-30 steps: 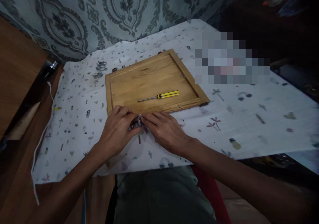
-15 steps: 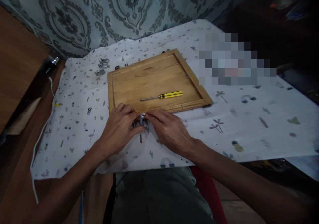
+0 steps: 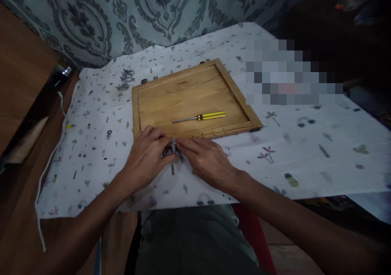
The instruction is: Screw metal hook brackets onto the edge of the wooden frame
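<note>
A framed wooden panel (image 3: 183,95) lies on the patterned white cloth. At its near edge, a small metal hinge (image 3: 174,143) sits between my two hands. My left hand (image 3: 146,155) is closed around the left side of the hinge, with thumb and fingers on it. The fingers of my right hand (image 3: 206,159) are pressed together and touch the hinge from the right; their tips are partly hidden. On the panel, just beyond my hands, rests a screwdriver (image 3: 210,115) with a yellow and black handle, its shaft pointing left.
Several metal hinges (image 3: 125,79) lie on the cloth (image 3: 290,148) behind the panel's left corner. A white cord (image 3: 49,173) runs down the left side. Patterned fabric (image 3: 152,14) stands at the back. A blurred patch covers the right rear.
The fingertips of my right hand have shifted slightly left over the hinge, and less of its top shows. My left hand keeps its place. The view has moved slightly.
</note>
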The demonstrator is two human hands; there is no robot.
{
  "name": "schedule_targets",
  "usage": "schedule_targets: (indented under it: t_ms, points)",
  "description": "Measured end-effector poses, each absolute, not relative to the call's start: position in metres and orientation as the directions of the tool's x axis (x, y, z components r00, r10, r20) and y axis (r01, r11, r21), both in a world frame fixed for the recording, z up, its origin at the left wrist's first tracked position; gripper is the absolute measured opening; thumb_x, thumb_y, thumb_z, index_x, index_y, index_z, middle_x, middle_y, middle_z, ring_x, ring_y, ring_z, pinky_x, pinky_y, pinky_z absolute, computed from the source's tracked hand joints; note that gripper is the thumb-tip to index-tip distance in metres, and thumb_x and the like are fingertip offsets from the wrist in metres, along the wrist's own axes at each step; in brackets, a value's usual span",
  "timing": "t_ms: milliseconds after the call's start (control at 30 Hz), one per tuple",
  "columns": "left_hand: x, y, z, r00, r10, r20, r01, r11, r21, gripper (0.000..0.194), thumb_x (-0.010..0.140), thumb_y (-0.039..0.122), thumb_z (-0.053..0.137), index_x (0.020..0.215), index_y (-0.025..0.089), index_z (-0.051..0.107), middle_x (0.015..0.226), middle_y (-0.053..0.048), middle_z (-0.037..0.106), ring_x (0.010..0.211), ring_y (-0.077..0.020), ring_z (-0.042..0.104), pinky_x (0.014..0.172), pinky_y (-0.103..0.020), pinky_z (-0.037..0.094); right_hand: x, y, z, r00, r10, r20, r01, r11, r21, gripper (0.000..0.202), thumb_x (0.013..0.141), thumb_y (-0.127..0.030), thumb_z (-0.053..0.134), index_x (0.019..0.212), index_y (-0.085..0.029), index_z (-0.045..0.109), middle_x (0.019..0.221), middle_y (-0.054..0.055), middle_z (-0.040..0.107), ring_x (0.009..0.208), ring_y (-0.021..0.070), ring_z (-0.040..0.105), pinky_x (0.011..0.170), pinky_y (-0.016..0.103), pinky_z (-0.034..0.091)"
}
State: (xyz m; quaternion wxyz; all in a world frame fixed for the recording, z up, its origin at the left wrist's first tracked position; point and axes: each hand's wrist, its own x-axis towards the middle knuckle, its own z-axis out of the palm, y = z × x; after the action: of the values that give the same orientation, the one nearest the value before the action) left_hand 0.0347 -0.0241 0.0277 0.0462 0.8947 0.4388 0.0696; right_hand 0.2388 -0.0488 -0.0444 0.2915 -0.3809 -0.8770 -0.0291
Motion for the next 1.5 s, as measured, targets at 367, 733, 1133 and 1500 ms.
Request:
schedule_targets:
  t_ms: [367,733,1133,1500]
  points:
    - [0.035,-0.028,0.025,0.606,0.786,0.119,0.785,-0.616,0.068,0.026,0.089,0.038,0.083,0.097,0.015,0.075,0.101,-0.009,0.069,0.099,-0.0297,0.059,0.086,-0.044,0.052,0.239,-0.048,-0.036,-0.59,0.661,0.463,0.71,0.698,-0.092,0.034,0.092,0.0,0.058,0.123,-0.008,0.072,0.124,0.012,0.08,0.092,0.0251,0.071,0.076,0.039,0.056]
    - [0.031,-0.037,0.025,0.692,0.68,0.241,0.688,-0.723,0.065,0.027,0.103,0.035,0.062,0.124,0.019,0.07,0.11,-0.011,0.066,0.102,-0.0294,0.057,0.088,-0.046,0.053,0.238,-0.048,-0.036,-0.579,0.679,0.452,0.712,0.691,-0.126,0.028,0.095,-0.004,0.059,0.119,-0.01,0.073,0.122,0.014,0.079,0.091,0.0259,0.071,0.075,0.04,0.056]
    - [0.032,-0.034,0.029,0.69,0.697,0.194,0.708,-0.706,0.022,0.019,0.102,0.033,0.064,0.107,0.017,0.073,0.105,-0.01,0.067,0.099,-0.029,0.056,0.087,-0.045,0.054,0.24,-0.048,-0.037,-0.586,0.655,0.476,0.701,0.705,-0.107,0.034,0.093,-0.001,0.058,0.124,-0.007,0.071,0.122,0.013,0.079,0.094,0.0251,0.071,0.076,0.038,0.054]
    - [0.027,-0.031,0.027,0.657,0.731,0.184,0.699,-0.682,0.214,0.013,0.102,0.029,0.065,0.108,0.019,0.072,0.104,-0.007,0.068,0.101,-0.0262,0.058,0.089,-0.041,0.053,0.241,-0.048,-0.037,-0.582,0.664,0.47,0.698,0.704,-0.13,0.036,0.092,0.0,0.058,0.125,-0.008,0.071,0.122,0.013,0.079,0.094,0.0251,0.071,0.077,0.038,0.056]
